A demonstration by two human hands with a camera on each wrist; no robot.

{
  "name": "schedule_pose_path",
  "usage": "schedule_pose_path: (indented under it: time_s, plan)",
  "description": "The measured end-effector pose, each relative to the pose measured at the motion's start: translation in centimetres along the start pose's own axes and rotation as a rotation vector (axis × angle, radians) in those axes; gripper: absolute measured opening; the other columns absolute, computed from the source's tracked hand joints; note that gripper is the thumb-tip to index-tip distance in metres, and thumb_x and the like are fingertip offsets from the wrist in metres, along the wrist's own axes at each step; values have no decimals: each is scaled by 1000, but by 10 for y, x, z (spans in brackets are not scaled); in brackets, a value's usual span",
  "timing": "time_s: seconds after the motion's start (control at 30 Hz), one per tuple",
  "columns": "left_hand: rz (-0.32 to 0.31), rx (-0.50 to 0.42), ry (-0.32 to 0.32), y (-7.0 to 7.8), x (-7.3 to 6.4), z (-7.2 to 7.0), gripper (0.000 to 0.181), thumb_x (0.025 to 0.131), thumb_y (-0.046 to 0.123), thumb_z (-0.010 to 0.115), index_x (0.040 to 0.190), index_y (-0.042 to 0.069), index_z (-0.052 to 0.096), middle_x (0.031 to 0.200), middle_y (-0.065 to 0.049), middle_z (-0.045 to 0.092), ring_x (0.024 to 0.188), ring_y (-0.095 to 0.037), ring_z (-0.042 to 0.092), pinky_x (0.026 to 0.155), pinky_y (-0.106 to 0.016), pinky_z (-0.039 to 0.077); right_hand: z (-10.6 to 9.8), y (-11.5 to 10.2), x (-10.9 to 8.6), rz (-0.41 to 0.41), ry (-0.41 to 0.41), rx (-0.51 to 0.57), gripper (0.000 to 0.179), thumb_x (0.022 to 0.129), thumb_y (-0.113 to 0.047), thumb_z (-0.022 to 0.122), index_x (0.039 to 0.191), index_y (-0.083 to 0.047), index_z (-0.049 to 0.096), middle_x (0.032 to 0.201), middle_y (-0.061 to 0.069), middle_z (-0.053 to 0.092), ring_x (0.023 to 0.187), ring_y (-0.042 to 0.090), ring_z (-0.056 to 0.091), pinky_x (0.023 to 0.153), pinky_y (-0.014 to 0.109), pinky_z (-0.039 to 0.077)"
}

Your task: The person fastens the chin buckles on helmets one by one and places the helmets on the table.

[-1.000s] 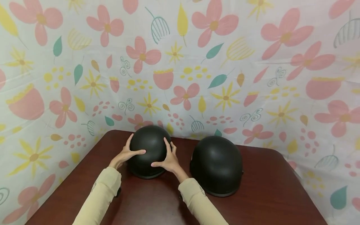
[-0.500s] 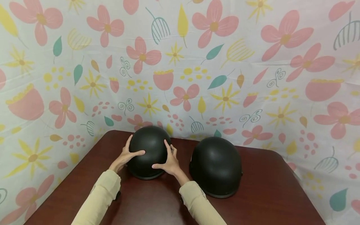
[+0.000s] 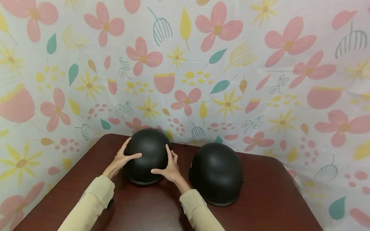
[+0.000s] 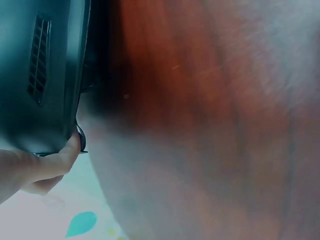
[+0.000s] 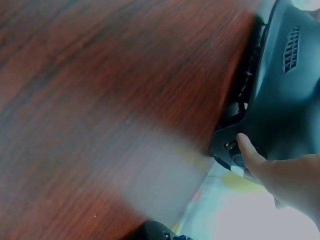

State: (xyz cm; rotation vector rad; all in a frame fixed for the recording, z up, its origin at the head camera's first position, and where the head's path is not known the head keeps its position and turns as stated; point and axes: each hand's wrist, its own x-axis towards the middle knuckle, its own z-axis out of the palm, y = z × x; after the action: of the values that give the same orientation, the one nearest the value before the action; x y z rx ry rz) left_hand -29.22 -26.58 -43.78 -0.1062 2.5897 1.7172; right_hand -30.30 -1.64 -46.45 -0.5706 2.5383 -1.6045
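Note:
Two black helmets stand on the dark red-brown table, domes up. My left hand [image 3: 120, 159] grips the left helmet [image 3: 148, 146] on its left side, thumb across the shell. On the other side my right hand [image 3: 171, 169] holds the same helmet, its thumb low on the near face. The left wrist view shows fingers [image 4: 56, 164] curled at the helmet's edge, below a vent grille [image 4: 39, 60]. In the right wrist view, a fingertip lies by a round fitting [image 5: 235, 154] on the shell [image 5: 295, 105]. The helmet's far side is hidden.
The second helmet [image 3: 216, 175] stands just right of my right forearm, apart from the held one. A floral cloth [image 3: 185, 64] hangs behind and beside the table [image 3: 268, 192]. The table's back edge runs close behind both helmets.
The head view has shifted and tilted slightly, so both helmets and the hands appear a little further left. Both hands keep their hold on the left helmet, which shows no clear movement on the table.

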Motion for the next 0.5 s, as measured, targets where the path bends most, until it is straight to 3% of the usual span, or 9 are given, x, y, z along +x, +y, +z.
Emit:
schedule_pose_path:
  time_s: [0.13, 0.37, 0.5]
  plan:
    - [55, 102, 38, 13, -1, -3, 104, 82, 48, 74, 157, 39, 3, 166, -13, -3, 146, -54, -7, 106, -78, 7, 1, -1, 0, 5, 2, 43, 118, 76, -40, 83, 157, -38, -4, 159, 23, 1, 140, 56, 25, 103, 71, 33]
    - [110, 180, 71, 21, -12, -1, 103, 81, 46, 76, 157, 38, 6, 166, -11, -2, 147, -52, -3, 107, -78, 13, 4, 0, -3, 10, 3, 100, 120, 76, -44, 82, 156, -37, -7, 158, 22, 0, 142, 49, 24, 106, 68, 32]
    - [146, 193, 93, 23, -16, 1, 105, 81, 42, 77, 158, 35, 6, 166, -12, -4, 148, -52, -5, 107, -78, 11, 5, -2, -5, 1, 9, 110, 121, 76, -45, 81, 157, -35, -9, 158, 22, 1, 142, 48, 24, 106, 68, 32]
